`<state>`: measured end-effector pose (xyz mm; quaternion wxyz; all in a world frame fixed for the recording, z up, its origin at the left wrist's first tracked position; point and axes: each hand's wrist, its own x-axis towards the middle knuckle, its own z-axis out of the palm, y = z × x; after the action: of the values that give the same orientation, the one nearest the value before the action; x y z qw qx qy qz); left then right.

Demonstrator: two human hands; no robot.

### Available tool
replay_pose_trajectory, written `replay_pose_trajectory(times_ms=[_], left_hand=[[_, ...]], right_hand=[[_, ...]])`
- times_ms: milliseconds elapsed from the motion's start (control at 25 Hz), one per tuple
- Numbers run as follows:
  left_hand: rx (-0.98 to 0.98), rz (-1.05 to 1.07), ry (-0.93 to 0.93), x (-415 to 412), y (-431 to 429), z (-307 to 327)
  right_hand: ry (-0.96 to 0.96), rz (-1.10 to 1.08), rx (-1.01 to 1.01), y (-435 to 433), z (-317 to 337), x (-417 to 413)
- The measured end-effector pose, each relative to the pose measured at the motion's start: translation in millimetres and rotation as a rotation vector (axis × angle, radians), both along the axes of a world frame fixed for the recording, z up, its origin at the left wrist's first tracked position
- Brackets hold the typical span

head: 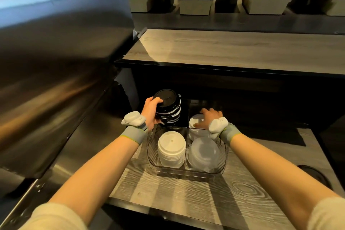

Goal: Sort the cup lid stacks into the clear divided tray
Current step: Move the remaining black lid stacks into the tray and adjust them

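Observation:
A clear divided tray (186,170) stands on the grey wood counter in front of me. My left hand (150,110) grips a stack of black lids (169,106) over the tray's far left compartment. A stack of white lids (171,150) fills the near left compartment. Clear lids (203,152) lie in the near right one. My right hand (210,118) rests with spread fingers on the white lids (195,121) in the far right compartment; whether it grips them I cannot tell.
The counter (186,192) drops off at its near edge. A steel appliance (56,80) looms at my left. A higher wood ledge (233,46) runs behind the tray. A round hole (313,173) opens in the counter at right. Booth seats stand far back.

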<state>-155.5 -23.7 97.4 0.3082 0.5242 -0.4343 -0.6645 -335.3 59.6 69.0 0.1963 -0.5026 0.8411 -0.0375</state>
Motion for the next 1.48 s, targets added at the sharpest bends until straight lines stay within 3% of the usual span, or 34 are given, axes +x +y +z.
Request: replay_pose_trajectory(times_ms=[80, 160, 320, 600, 800, 960, 1080, 1240, 1400, 1480], left_hand=[[-0.014, -0.01, -0.016, -0.3, -0.5, 0.2], [-0.025, -0.027, -0.02, -2.6, 0.9, 0.9], [-0.062, -0.077, -0.027, -5.1, 7.3, 4.8], [0.01, -0.079, 0.165, 11.9, 2.4, -6.2], [-0.066, -0.063, 0.151, 20.2, 1.0, -3.7], [-0.021, -0.015, 0.117, 30.3, -9.5, -4.7], [-0.031, 0.023, 0.094, 42.4, -21.4, -9.6], [-0.04, 0.054, 0.082, 55.3, -38.0, -11.4], [-0.042, 0.064, 0.068, 59.3, -43.1, -11.3], [-0.059, 0.06, 0.048, 59.2, -43.2, -12.2]], right_hand=[[-0.244, -0.082, -0.319, -4.9, 15.0, 9.1], [-0.438, 0.02, -0.563, -9.4, 39.8, 25.7], [-0.377, 0.35, -0.428, -18.2, 62.8, 55.1], [-0.541, 0.083, -0.552, -30.5, 65.7, 71.8], [-0.747, -0.037, -0.591, -39.9, 67.0, 80.4], [-0.984, -0.207, -0.685, -47.3, 68.2, 74.6], [-0.797, -0.271, -0.658, -49.3, 58.2, 58.9], [-0.285, -0.091, -0.293, -47.6, 28.0, 57.2], [-0.013, 0.154, -0.067, -55.5, -3.9, 66.2], [0.035, 0.192, -0.029, -55.7, -6.6, 67.2]])
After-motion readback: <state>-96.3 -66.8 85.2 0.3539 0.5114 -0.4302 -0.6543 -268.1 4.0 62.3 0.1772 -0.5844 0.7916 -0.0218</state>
